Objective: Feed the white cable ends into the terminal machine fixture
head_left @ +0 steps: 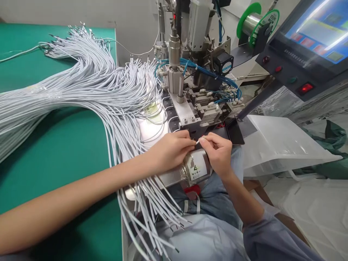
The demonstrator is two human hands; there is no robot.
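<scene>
My left hand [175, 150] is closed in a pinch on a thin white cable [199, 141] at the front edge of the machine [187, 112]. Its forearm lies across a large bundle of white cables [127, 127]. My right hand [219, 150] pinches the end of the same short stretch of cable, with its fingertips close to the left ones. The very tip between the fingers is too small to make out. Just below both hands sits a bottle-shaped container [198, 166] with a white label.
A green table [67, 145] carries the cable bundle at left. A solder wire spool [251, 23] with green flanges stands behind the machine. The control panel [307, 47] juts out at upper right, above a white plastic sheet [282, 141]. Loose cable ends [174, 217] hang over my lap.
</scene>
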